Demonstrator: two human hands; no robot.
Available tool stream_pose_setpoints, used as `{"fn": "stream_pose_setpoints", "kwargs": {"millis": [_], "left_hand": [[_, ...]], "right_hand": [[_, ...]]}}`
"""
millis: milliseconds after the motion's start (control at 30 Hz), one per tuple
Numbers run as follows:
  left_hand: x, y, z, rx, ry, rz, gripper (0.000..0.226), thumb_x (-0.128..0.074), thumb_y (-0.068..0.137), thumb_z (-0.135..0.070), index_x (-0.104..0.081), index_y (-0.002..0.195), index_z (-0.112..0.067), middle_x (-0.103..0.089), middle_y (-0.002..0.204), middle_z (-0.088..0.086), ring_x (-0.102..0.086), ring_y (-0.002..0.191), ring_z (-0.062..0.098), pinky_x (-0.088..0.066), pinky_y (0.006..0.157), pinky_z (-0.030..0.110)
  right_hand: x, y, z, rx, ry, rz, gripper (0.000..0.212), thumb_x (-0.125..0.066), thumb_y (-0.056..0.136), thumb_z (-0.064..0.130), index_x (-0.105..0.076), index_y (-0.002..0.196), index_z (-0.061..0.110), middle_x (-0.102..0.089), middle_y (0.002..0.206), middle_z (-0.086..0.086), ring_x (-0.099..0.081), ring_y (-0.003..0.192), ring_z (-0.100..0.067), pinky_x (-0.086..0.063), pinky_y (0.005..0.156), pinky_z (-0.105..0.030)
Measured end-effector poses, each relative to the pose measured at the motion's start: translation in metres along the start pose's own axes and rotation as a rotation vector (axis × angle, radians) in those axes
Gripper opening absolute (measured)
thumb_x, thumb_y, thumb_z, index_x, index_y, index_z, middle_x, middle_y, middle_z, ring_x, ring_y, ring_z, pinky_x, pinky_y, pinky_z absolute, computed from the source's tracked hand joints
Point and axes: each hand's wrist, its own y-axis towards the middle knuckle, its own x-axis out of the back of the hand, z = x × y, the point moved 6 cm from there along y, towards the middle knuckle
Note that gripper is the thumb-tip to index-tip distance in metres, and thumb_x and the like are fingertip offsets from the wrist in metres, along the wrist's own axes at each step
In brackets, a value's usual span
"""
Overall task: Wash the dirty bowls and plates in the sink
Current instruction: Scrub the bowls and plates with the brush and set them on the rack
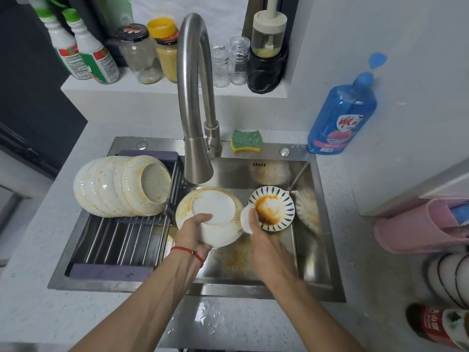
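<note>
Speckled white bench (38, 298) all around, with a steel sink (322, 250) sunk into it. Over the basin, the left hand (194, 231) gripped a white bowl (215, 219) turned bottom-up, fingers curled over its foot ring, orange grease smeared round the rim. The right hand (264, 240) sat just right of it, fingers closed on a white sponge (247, 219) that was touching the bowl's side. Right past that hand's fingertips was a small blue-striped plate (272, 208) with a brown sauce puddle, lying in the basin just beside the bowl. Another dirty dish (308, 210) leaned against the sink wall further right, too blurry to say much.

Left of the left hand, a stack of greasy white bowls (121, 185) lay tipped on its side on a roll-up drying rack (119, 240) across the sink. Beyond both hands the faucet (194, 97) arched over, spout ending above the held bowl. A green-and-yellow scrubber (246, 141) rested on the sink ledge behind, and a blue dish soap bottle (341, 115) stood on the bench off to the far right. Jars and spray bottles lined the shelf (175, 90) at the back.
</note>
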Motion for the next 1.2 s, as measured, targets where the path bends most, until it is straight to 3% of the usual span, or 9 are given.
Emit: {"fn": "stream_pose_setpoints", "kwargs": {"millis": [133, 333, 467, 567, 733, 867, 1000, 1133, 1200], "left_hand": [[-0.002, 0.001, 0.002, 0.001, 0.009, -0.002, 0.049, -0.056, 0.082, 0.001, -0.059, 0.131, -0.005, -0.066, 0.115, 0.020, -0.063, 0.096, 0.042, -0.047, 0.102, 0.066], [-0.008, -0.001, 0.003, -0.003, -0.075, 0.016, 0.038, -0.048, 0.084, 0.002, -0.062, 0.119, -0.001, -0.069, 0.100, 0.017, -0.066, 0.085, 0.037, -0.057, 0.079, 0.047], [-0.014, -0.002, 0.003, -0.002, -0.099, 0.043, 0.030, -0.048, 0.084, 0.004, -0.065, 0.108, -0.003, -0.072, 0.094, 0.017, -0.067, 0.086, 0.039, -0.057, 0.084, 0.053], [-0.015, -0.003, 0.002, 0.012, -0.062, 0.049, 0.030, -0.047, 0.084, 0.002, -0.063, 0.110, 0.002, -0.070, 0.095, 0.017, -0.067, 0.080, 0.037, -0.061, 0.068, 0.042], [-0.009, -0.002, 0.001, -0.008, -0.044, 0.035, 0.043, -0.059, 0.079, -0.001, -0.064, 0.121, 0.003, -0.071, 0.115, 0.024, -0.068, 0.103, 0.045, -0.052, 0.097, 0.060], [0.012, 0.006, 0.000, -0.148, 0.043, -0.072, 0.083, -0.081, 0.046, -0.001, -0.063, 0.127, 0.000, -0.072, 0.118, 0.023, -0.070, 0.106, 0.046, -0.058, 0.083, 0.067], [0.006, -0.008, -0.002, -0.338, 0.320, 0.028, 0.075, -0.089, 0.054, -0.003, -0.063, 0.122, -0.020, -0.075, 0.114, 0.010, -0.071, 0.107, 0.034, -0.060, 0.087, 0.060], [-0.007, -0.014, 0.001, -0.394, 0.467, 0.159, 0.067, -0.085, 0.061, 0.003, -0.062, 0.120, -0.020, -0.075, 0.109, 0.008, -0.072, 0.105, 0.031, -0.061, 0.088, 0.054], [-0.006, -0.014, -0.004, -0.404, 0.460, 0.182, 0.065, -0.081, 0.066, 0.013, -0.062, 0.121, -0.018, -0.076, 0.109, 0.009, -0.071, 0.106, 0.033, -0.063, 0.084, 0.049]], "right_hand": [[-0.016, -0.013, 0.011, 0.082, -0.017, 0.021, 0.092, -0.040, 0.098, 0.007, 0.017, 0.155, 0.051, -0.059, 0.118, -0.012, -0.059, 0.094, -0.034, -0.040, 0.074, -0.043], [-0.018, -0.022, 0.023, 0.123, 0.014, 0.052, 0.092, -0.038, 0.096, 0.005, 0.013, 0.152, 0.058, -0.058, 0.117, -0.012, -0.052, 0.091, -0.034, -0.037, 0.076, -0.042], [-0.004, -0.007, 0.010, 0.015, 0.006, -0.032, 0.091, -0.041, 0.098, 0.008, 0.013, 0.154, 0.054, -0.062, 0.111, -0.011, -0.053, 0.087, -0.032, -0.040, 0.073, -0.041], [-0.016, -0.028, 0.027, 0.125, 0.030, 0.047, 0.093, -0.038, 0.097, 0.006, 0.017, 0.151, 0.059, -0.056, 0.105, -0.008, -0.049, 0.087, -0.030, -0.038, 0.076, -0.042], [-0.011, -0.023, 0.013, 0.071, -0.040, -0.035, 0.093, -0.041, 0.097, 0.008, 0.018, 0.154, 0.053, -0.059, 0.097, -0.008, -0.059, 0.084, -0.032, -0.044, 0.072, -0.042], [-0.007, -0.025, 0.008, 0.078, -0.021, 0.058, 0.090, -0.045, 0.100, 0.012, 0.010, 0.153, 0.059, -0.060, 0.103, -0.006, -0.058, 0.090, -0.031, -0.046, 0.077, -0.043], [0.005, -0.002, 0.004, 0.021, 0.023, -0.033, 0.082, -0.041, 0.103, 0.017, 0.009, 0.154, 0.059, -0.060, 0.099, -0.004, -0.058, 0.081, -0.025, -0.047, 0.067, -0.040], [0.012, 0.018, 0.018, 0.032, 0.056, -0.047, 0.074, -0.036, 0.105, 0.021, 0.005, 0.155, 0.056, -0.060, 0.121, -0.011, -0.059, 0.100, -0.033, -0.049, 0.081, -0.044], [0.009, 0.014, 0.029, 0.091, 0.042, -0.018, 0.072, -0.037, 0.106, 0.024, 0.005, 0.155, 0.056, -0.059, 0.117, -0.012, -0.060, 0.101, -0.035, -0.049, 0.085, -0.046]]}}
